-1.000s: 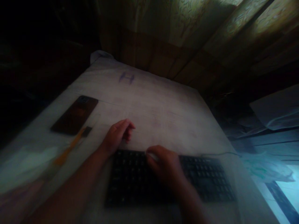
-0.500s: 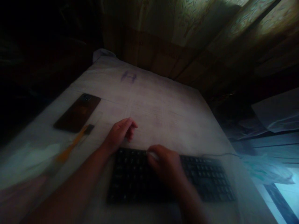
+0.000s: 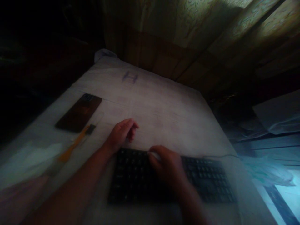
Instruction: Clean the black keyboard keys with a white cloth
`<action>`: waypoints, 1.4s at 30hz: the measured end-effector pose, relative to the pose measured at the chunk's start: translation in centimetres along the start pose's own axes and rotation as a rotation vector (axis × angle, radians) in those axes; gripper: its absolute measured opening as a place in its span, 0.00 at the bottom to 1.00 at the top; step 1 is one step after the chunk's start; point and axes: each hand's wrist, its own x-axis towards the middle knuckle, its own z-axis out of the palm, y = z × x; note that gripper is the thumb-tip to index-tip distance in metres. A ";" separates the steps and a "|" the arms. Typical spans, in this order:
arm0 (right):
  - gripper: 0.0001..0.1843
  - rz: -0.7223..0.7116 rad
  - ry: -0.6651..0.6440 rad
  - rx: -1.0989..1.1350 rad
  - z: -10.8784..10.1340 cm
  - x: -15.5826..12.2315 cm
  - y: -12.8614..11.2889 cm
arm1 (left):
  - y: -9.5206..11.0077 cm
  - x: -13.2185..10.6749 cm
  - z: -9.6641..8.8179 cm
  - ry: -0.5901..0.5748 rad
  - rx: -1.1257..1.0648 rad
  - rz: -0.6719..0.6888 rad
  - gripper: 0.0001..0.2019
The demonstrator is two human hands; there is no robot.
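A black keyboard [image 3: 131,184] lies across the near part of a pale cloth-covered surface [image 3: 182,115]. Over its middle, my right hand [image 3: 167,162] is closed around a small whitish piece [image 3: 155,155]; whether that is cloth or tissue I cannot make out. My left hand [image 3: 123,132] rests on its side just beyond the keyboard's upper left corner, fingers loosely curled with nothing visible in them. Left of it lies a small brush [image 3: 75,144] with a yellow-orange handle and a dark head. Dim light and blur hide finer detail.
A dark phone [image 3: 79,112] lies face down at the left. The keyboard's cable [image 3: 220,155] runs off to the right. Patterned curtains [image 3: 187,34] hang behind the far edge. A translucent plastic bag [image 3: 269,172] is beyond the right edge. Whitish material [image 3: 35,159] lies at the lower left.
The view has shifted very slightly, so everything sits a little further right. Both hands keep nearly the same pose and place.
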 end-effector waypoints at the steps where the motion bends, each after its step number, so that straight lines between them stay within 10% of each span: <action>1: 0.07 -0.006 0.016 0.013 0.0 0.1 0.0 | 0.0 0.0 0.0 0.000 0.001 0.001 0.23; 42: 0.09 0.017 -0.046 0.004 0.6 0.5 -1.4 | 0.2 -0.1 0.2 -0.014 0.023 0.011 0.20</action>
